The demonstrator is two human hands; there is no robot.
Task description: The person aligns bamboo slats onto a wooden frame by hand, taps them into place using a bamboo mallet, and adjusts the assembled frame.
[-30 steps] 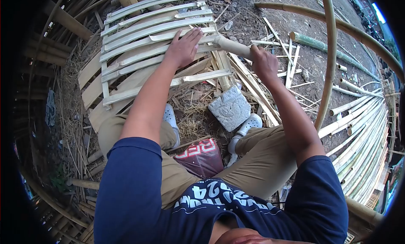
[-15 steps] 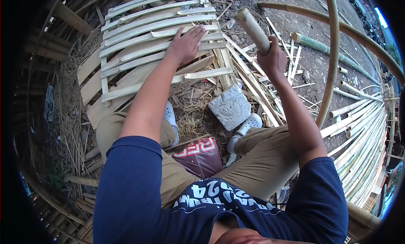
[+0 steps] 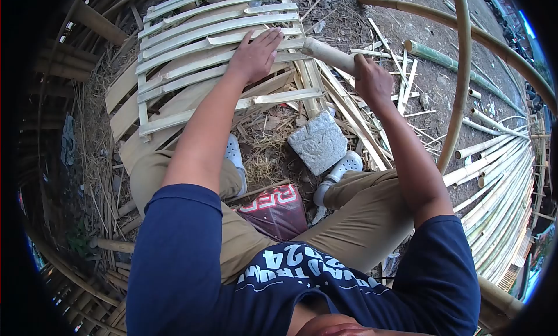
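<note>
Fingers (image 3: 268, 38) of the left hand (image 3: 251, 60) lie extended over the slats, lightly parted, with the thumb set off from them and pointing up the view. That hand is palm down on the slatted bamboo frame (image 3: 289, 97), near the frame's right side, its wrist nearly in line with the forearm, and the left arm (image 3: 200, 135) reaches forward and slants inward. The right hand's (image 3: 373, 83) fingers are wrapped around the near end of a short, thick bamboo piece (image 3: 331, 56), closed on it in a fist. The right elbow is bent out to the side, and the forearm angles forward and inward. The bamboo piece slopes away from the fist towards the left hand, its far end at the right-hand ends of the slats; whether it touches them I cannot tell. Below the frame's right side, a pale stone block (image 3: 318, 143) sits between 2 light-coloured clogs (image 3: 234, 156), closer to the right 1. A maroon cloth (image 3: 285, 211) with lettering lies between the 2 legs. Split strips (image 3: 357, 127) are scattered just right of the block, and a green bamboo pole (image 3: 433, 57) lies on the ground (image 3: 421, 31) further right.
</note>
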